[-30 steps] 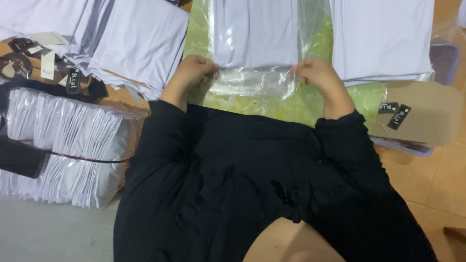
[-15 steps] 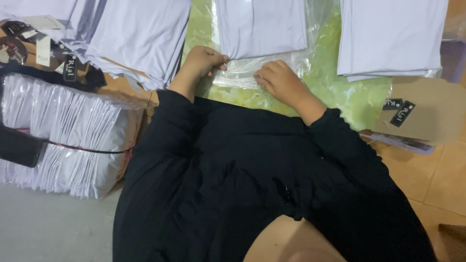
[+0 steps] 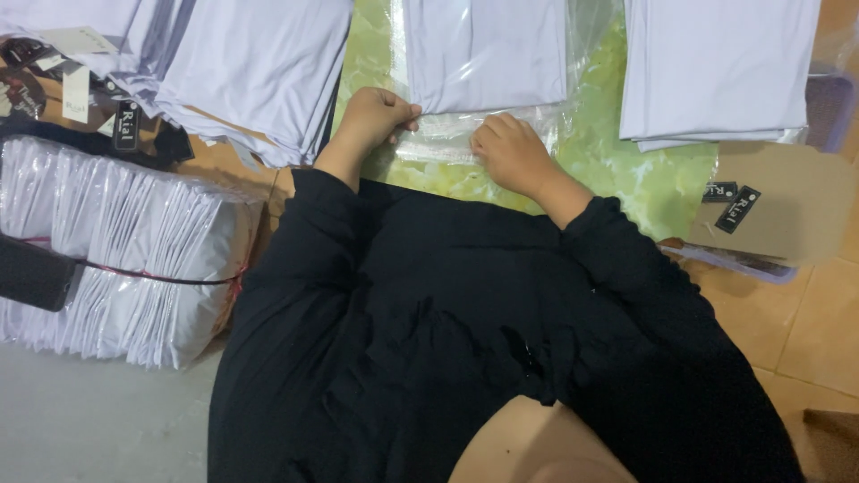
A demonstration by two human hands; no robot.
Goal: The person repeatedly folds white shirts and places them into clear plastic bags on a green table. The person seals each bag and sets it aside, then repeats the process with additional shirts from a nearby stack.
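1. Left hand (image 3: 376,112) pinching bag (image 3: 483,134) corner beside cloth (image 3: 488,54).
2. Right hand (image 3: 510,152), at the far corner a second ago, now pressed flat mid-flap: flap being smoothed shut.
3. Bag on green counter (image 3: 626,170), stacks (image 3: 716,63) either side.

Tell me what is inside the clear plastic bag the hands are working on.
The clear plastic bag holds one folded pale lilac cloth. The left hand pinches the bag's open end; the right hand presses its flap flat. Whether anything lies beneath the cloth is hidden.
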